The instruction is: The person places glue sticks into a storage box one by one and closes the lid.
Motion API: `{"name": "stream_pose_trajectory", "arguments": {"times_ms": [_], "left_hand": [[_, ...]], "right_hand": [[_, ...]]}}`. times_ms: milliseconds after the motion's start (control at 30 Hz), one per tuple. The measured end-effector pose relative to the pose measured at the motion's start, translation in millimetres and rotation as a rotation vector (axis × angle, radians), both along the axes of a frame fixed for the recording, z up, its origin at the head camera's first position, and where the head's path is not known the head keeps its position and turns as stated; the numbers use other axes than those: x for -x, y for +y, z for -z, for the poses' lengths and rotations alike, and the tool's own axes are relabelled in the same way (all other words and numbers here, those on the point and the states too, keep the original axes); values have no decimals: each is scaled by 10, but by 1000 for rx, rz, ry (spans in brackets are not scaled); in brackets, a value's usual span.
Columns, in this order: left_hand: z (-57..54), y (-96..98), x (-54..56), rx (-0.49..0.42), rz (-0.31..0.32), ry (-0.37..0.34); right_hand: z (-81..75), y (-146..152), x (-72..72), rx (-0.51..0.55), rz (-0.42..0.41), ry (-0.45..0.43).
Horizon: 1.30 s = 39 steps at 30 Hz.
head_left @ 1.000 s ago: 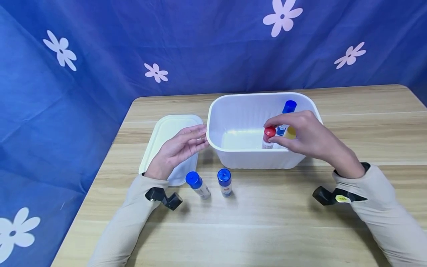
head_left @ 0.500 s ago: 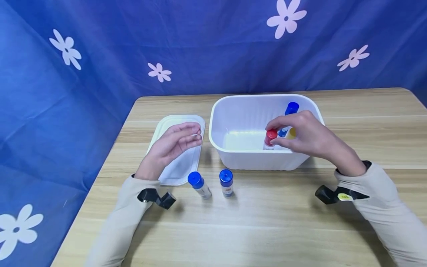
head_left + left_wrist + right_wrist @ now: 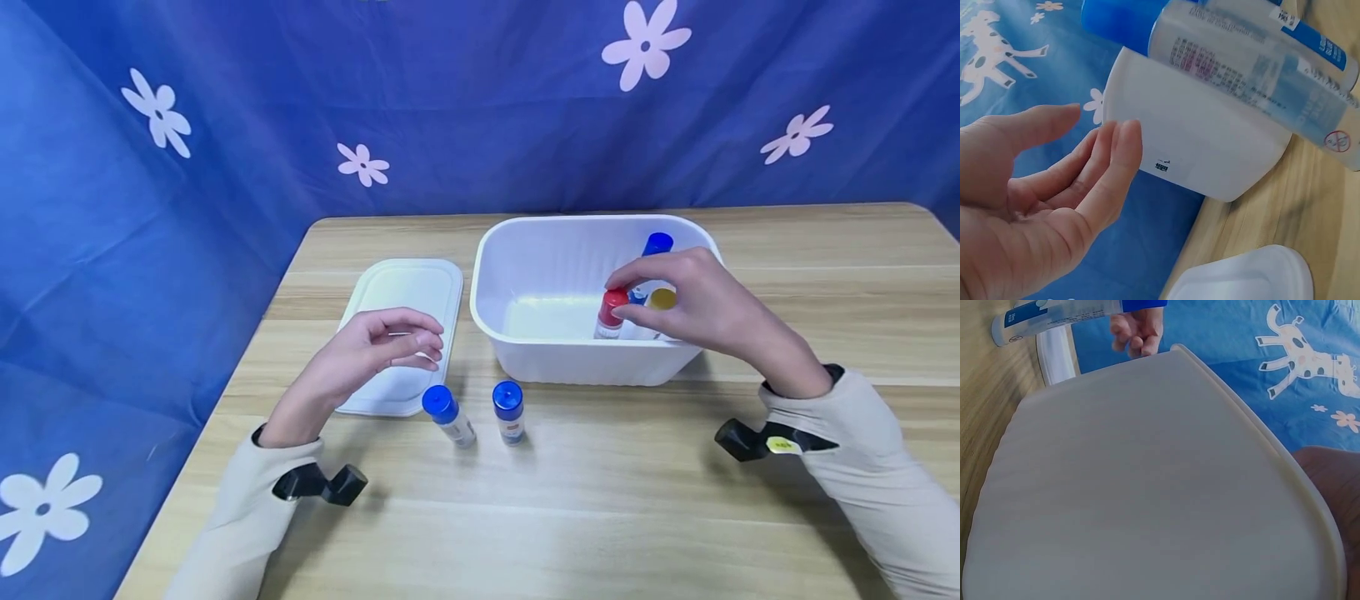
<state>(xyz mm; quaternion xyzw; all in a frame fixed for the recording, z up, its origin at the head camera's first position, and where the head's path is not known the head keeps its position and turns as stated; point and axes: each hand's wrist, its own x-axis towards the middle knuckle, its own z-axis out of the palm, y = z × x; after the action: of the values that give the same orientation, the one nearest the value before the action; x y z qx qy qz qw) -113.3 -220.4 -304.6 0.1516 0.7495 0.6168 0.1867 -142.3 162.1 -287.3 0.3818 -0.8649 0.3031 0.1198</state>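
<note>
In the head view my right hand [image 3: 708,296] reaches over the white plastic bin [image 3: 570,364] and pinches the red cap of a red-capped bottle [image 3: 610,310] inside it. A blue-capped bottle [image 3: 657,244] and a yellow-capped bottle [image 3: 663,298] are beside it, partly hidden by that hand. My left hand [image 3: 367,352] hovers over the white lid [image 3: 408,279], fingers loosely bent and holding nothing. Nearest to it stands a clear glue bottle with a blue cap [image 3: 448,417], and a second blue-capped glue bottle [image 3: 509,412] is to its right. The right wrist view shows mostly the bin's outer wall [image 3: 1147,481].
The wooden table [image 3: 570,517] ends at a blue curtain [image 3: 480,100] with white flowers behind and to the left. The lid lies left of the bin; both blue-capped glue bottles stand in front of them.
My left hand has left the bin's left rim and drawn back left and down toward the near blue-capped bottle. The right hand still pinches the red-capped bottle in nearly the same place.
</note>
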Motion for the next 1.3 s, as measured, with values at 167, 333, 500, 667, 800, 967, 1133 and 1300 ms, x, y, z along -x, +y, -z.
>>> {"name": "stream_pose_trajectory", "arguments": {"times_ms": [167, 333, 500, 667, 800, 967, 1133, 1300], "left_hand": [[-32, -47, -126, 50, 24, 25], [-60, -60, -240, 87, 50, 89], [-82, -56, -334, 95, 93, 154], [-112, -39, -408, 78, 143, 173], [-116, -20, -456, 115, 127, 200], [-120, -9, -516, 131, 75, 255], [-133, 25, -559, 143, 57, 310], [-121, 49, -577, 134, 56, 333]], "right_hand": [[-30, 57, -3, 47, 17, 24], [-76, 227, -24, 123, 134, 51], [-96, 425, -70, 254, 244, 13], [-47, 571, -77, 364, 290, -22], [16, 647, -79, 420, 303, -36], [85, 725, -91, 499, 298, -61], [120, 801, -130, 488, 357, -173], [158, 867, -167, 468, 370, -333]]}}
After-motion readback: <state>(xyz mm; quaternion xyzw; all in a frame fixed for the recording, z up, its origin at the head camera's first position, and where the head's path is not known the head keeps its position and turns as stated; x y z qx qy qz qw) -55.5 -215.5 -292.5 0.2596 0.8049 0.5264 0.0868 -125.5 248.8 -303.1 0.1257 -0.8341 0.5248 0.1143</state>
